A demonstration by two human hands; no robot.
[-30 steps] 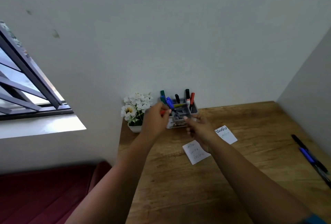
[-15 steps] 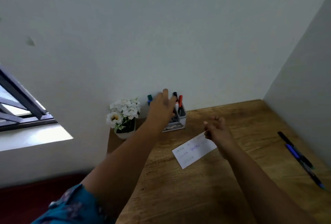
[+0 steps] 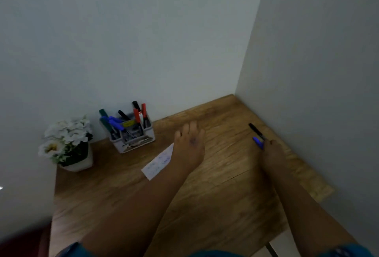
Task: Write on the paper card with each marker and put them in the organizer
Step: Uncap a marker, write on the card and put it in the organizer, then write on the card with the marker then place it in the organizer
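My left hand [image 3: 189,143] lies flat with fingers apart on the right end of the white paper card [image 3: 156,165], which carries faint writing. My right hand [image 3: 272,154] reaches to the desk's right side and covers the near ends of a blue marker [image 3: 258,142] and a black marker [image 3: 256,130] lying by the wall. Its fingertips touch the blue marker; whether they grip it is unclear. The grey organizer [image 3: 141,143] stands by the back wall with green, blue, black and red markers upright in it.
A white pot of white flowers [image 3: 67,146] stands at the desk's back left corner. Walls close the wooden desk [image 3: 221,185] at the back and on the right. The desk's left edge drops off beside the pot.
My left hand left the organizer and came down onto the card. My right hand moved from the card to the markers at the right. The view swung right and down.
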